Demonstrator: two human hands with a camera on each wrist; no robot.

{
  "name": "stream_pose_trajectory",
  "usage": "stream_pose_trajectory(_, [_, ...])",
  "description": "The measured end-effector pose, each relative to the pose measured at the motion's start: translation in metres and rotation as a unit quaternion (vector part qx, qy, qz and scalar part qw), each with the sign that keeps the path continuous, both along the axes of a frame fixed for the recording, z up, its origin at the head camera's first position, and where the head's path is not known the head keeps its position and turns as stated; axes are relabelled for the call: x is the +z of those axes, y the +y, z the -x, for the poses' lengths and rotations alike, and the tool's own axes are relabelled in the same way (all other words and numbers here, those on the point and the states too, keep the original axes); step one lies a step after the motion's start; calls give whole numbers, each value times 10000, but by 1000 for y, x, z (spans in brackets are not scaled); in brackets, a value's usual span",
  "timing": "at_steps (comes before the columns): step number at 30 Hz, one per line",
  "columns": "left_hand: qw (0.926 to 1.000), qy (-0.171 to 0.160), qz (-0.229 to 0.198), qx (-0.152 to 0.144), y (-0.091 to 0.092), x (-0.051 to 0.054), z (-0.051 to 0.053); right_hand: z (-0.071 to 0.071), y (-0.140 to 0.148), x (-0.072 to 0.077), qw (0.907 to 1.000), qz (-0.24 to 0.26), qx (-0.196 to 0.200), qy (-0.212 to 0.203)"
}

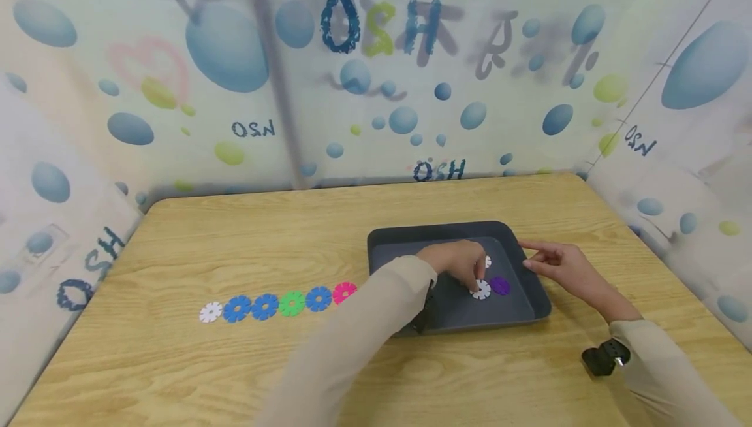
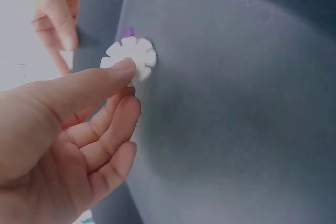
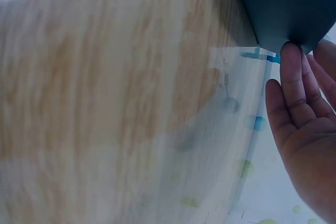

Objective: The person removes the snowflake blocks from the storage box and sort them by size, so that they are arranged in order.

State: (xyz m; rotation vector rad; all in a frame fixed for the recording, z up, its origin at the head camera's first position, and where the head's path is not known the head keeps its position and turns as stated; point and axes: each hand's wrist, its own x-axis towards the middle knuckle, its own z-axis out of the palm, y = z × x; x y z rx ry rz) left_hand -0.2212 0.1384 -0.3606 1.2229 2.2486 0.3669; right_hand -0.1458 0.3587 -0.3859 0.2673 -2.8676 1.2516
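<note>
In the head view my left hand (image 1: 461, 260) reaches into a dark grey tray (image 1: 534, 315) and pinches a white notched disc (image 1: 482, 290). A purple disc (image 1: 501, 285) lies just right of it, and another white disc (image 1: 487, 262) is partly hidden behind the fingers. The left wrist view shows the white disc (image 2: 139, 55) between thumb and fingers of my left hand (image 2: 79, 129). My right hand (image 1: 566, 273) touches the tray's right side from outside. In the right wrist view, the fairly straight fingers of my right hand (image 3: 310, 114) rest against the tray wall (image 3: 283, 9).
Left of the tray, a row of discs lies on the wooden table (image 1: 176, 244): a white one (image 1: 211, 312), several blue ones, a green one (image 1: 292, 303) and a pink one (image 1: 344, 293) near my left sleeve. A patterned curtain (image 1: 352, 120) hangs behind the table.
</note>
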Motion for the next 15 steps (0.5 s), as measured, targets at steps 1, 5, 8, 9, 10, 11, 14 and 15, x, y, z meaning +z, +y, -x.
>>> stream_pose_trajectory(1, [10000, -43, -63, -3, -4, 2, 1, 0, 0, 0, 10000, -16, 9, 24])
stream_pose_trajectory(5, [9994, -176, -289, 77, -22, 13, 3, 1, 0, -1, 10000, -66, -3, 26])
stream_pose_trajectory(8, [9986, -319, -403, 161, -39, 22, 4, 1, 0, -2, 10000, -85, 12, -38])
stream_pose_trajectory(9, [9983, -338, -441, 182, -46, 24, 5, 1, 1, -2, 9999, -88, 21, -53])
stream_pose_trajectory(10, [9979, -377, -487, 208, -52, 26, 6, 1, 1, -2, 9999, -96, 27, -63])
stream_pose_trajectory(11, [9975, -417, -513, 235, -59, 28, 7, 0, 0, -2, 9999, -90, 30, -72])
stream_pose_trajectory(14, [9957, -545, -660, 358, -80, 33, 10, 0, 0, -1, 9999, -88, -1, -82])
stream_pose_trajectory(15, [9952, -561, -690, 398, -87, 34, 11, 0, 0, 0, 9999, -90, -9, -99])
